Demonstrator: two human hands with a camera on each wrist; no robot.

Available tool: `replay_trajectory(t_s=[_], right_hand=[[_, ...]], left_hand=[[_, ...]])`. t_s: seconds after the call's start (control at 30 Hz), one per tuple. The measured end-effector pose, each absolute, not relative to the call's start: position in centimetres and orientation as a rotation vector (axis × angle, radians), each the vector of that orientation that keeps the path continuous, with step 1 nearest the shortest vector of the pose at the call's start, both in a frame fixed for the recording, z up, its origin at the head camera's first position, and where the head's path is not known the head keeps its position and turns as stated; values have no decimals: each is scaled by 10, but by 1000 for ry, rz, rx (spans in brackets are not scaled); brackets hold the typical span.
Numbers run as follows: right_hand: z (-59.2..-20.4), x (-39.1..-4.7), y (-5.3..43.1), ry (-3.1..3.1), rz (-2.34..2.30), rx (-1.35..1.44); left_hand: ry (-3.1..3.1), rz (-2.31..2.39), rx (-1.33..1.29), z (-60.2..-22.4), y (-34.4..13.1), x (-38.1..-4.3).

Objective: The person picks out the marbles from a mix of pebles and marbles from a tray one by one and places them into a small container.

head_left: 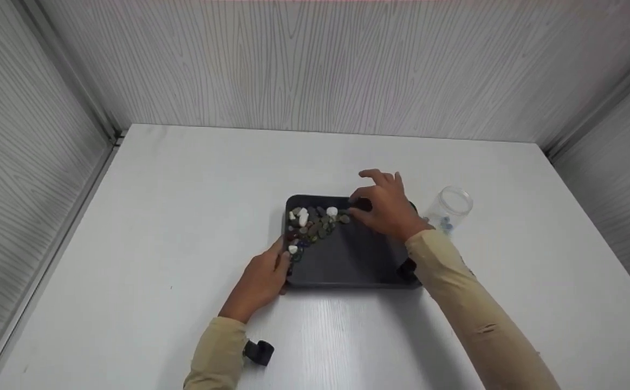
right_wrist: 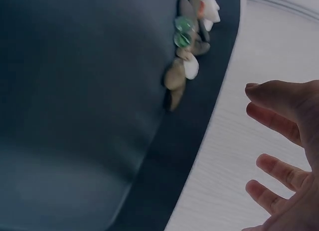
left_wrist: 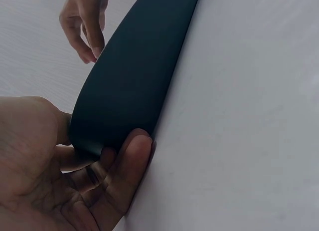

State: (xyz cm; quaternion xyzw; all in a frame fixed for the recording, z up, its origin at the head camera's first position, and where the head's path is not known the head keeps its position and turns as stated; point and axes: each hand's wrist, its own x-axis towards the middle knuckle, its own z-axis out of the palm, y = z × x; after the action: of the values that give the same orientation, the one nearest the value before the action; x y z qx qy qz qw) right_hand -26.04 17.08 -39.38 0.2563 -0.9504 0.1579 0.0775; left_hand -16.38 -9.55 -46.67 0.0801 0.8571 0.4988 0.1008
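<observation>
A black rectangular tray (head_left: 358, 260) lies on the white table. Small stones, dark, brown and white (head_left: 304, 219), are heaped along its left and far-left part. My left hand (head_left: 260, 276) grips the tray's left side near the front corner; in the left wrist view its fingers (left_wrist: 132, 158) curl round the tray's outer wall (left_wrist: 134, 66). Over the far right part of the tray is my right hand (head_left: 388, 208), thumb and forefinger bent toward each other. In the right wrist view its fingers (right_wrist: 279, 171) are spread with nothing between them, beyond the rim, near green glass pebbles (right_wrist: 183, 39).
A clear round jar (head_left: 455, 203) with some blue pieces in it stands right of the tray, partly behind the right forearm. Grey wood-grain panels (head_left: 315, 65) enclose the table at the back and sides. A black wrist device (head_left: 259, 352) sits on the left sleeve.
</observation>
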Motion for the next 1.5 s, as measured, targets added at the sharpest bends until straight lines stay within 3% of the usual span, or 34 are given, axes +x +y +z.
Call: replay_trajectory(t_s=[0.5,1.5], right_hand=[[-416,-262,146,-2965,348,879],[-418,-262,141,-3057,303,933]], left_hand=[[2519,1455,226,-467,-94,-162],[2529,1458,258,-468,-94,-161]])
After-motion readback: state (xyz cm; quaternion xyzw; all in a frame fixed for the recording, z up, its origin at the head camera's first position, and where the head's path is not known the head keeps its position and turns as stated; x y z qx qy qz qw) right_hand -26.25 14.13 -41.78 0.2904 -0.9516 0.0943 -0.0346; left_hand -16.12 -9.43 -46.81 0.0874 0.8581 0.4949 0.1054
